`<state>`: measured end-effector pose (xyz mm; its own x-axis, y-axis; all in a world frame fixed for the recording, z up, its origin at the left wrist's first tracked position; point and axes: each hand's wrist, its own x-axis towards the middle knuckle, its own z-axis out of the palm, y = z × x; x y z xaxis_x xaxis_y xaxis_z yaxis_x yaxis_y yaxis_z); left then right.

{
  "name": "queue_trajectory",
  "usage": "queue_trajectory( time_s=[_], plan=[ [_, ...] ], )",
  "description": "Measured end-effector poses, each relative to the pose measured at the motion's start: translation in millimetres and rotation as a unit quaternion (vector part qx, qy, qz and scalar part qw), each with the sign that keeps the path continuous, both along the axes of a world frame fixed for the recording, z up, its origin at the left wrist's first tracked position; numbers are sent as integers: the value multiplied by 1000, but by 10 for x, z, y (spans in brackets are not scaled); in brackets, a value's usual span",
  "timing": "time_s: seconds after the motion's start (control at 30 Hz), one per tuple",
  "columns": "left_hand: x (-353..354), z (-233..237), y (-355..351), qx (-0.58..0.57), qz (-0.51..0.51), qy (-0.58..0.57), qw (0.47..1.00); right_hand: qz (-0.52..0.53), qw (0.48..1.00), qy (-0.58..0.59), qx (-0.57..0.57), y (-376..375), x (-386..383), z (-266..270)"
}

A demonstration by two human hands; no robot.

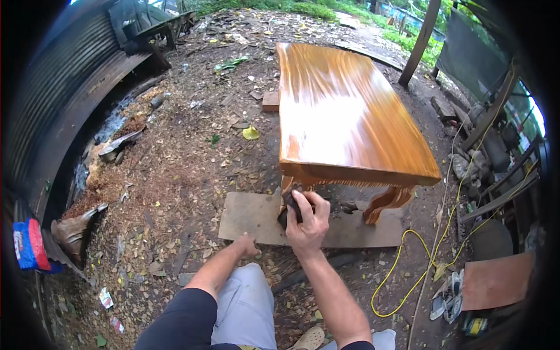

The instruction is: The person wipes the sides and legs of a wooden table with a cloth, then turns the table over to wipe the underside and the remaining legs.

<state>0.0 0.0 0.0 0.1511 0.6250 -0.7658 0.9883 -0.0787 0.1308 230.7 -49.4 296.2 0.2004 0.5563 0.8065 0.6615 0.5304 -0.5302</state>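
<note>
A glossy wooden table (350, 111) with wavy grain stands in front of me, strong glare on its top. My right hand (309, 224) is closed on a dark cloth (291, 204), which is against the table's near left leg, just under the front edge. That leg is largely hidden behind the cloth and hand. The near right leg (389, 202) is curved and stands at a flat board (251, 219) on the ground. My left hand (248, 245) is low beside the board's front edge, near my knee; its fingers are too small to make out clearly.
A yellow cord (402, 232) loops over the ground at the right, near a reddish-brown sheet (497, 282). Wood shavings (131, 178) and corrugated metal (64, 81) lie to the left. A reddish block (270, 101) sits by the table's left side. A wooden post (421, 44) stands behind right.
</note>
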Motion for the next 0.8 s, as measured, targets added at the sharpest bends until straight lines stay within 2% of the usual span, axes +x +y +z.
queue_trajectory(
  time_s=[0.07,0.1,0.2,0.4,0.5,0.53,0.63,0.8],
  plan=[
    [208,24,-17,41,8,-17,999,-21,999,-18,33,202,79,106],
    [-235,89,-388,19,11,-6,1000,-33,999,-10,15,77,-314,175],
    [-149,119,-244,31,22,-21,999,-61,997,-31,47,410,-367,293],
    [-106,228,-217,19,9,-21,1000,-86,990,-104,24,455,-288,27],
    [-94,316,-265,19,8,-14,1000,-139,985,-97,-30,320,9,-307],
    [-97,335,-282,20,7,-8,1000,-154,984,-85,-11,230,89,-306],
    [-99,251,-223,23,6,-7,1000,-128,988,-89,2,65,50,-145],
    [-55,249,-203,25,5,2,1000,-79,993,-65,57,378,-343,250]
  ],
)
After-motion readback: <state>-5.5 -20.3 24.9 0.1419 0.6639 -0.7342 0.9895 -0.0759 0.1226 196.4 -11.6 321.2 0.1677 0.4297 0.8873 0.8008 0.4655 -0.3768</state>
